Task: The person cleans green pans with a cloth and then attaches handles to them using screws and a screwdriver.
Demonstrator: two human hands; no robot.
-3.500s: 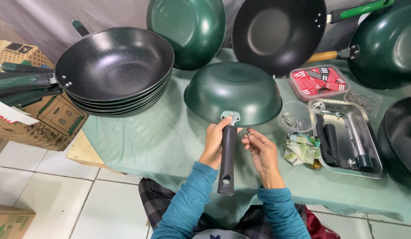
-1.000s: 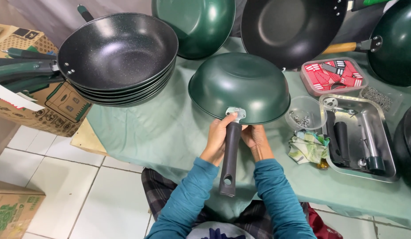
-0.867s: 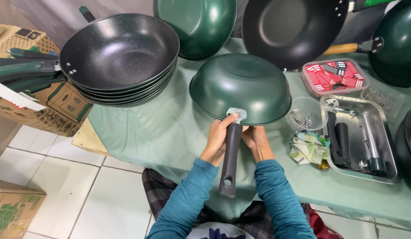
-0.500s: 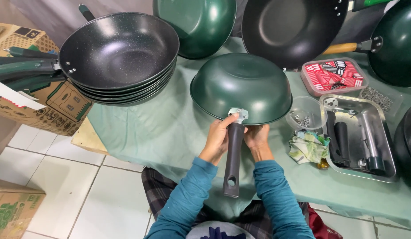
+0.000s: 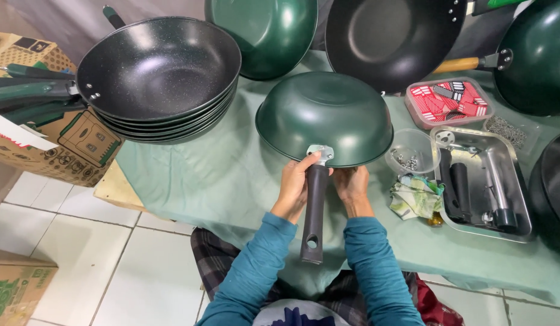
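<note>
Upside down on the green-clothed bench (image 5: 189, 181) sits the dark green metal wok (image 5: 324, 116). Left hand (image 5: 294, 187) wraps its long black handle (image 5: 314, 211) near the bracket; right hand (image 5: 351, 186) touches the rim just beside it.

A stack of black speckled woks (image 5: 159, 69) sits on the left of the green-clothed worktop (image 5: 219, 175), beside a printed cardboard box (image 5: 57, 145). On the right, a metal tray (image 5: 515, 175) holds black handles and screws, with a clear plastic cup of screws (image 5: 411, 152) just beside it and a clear box of red-and-white packets (image 5: 448, 101) behind. A crumpled patterned cloth (image 5: 416, 198) lies near the tray.
</note>
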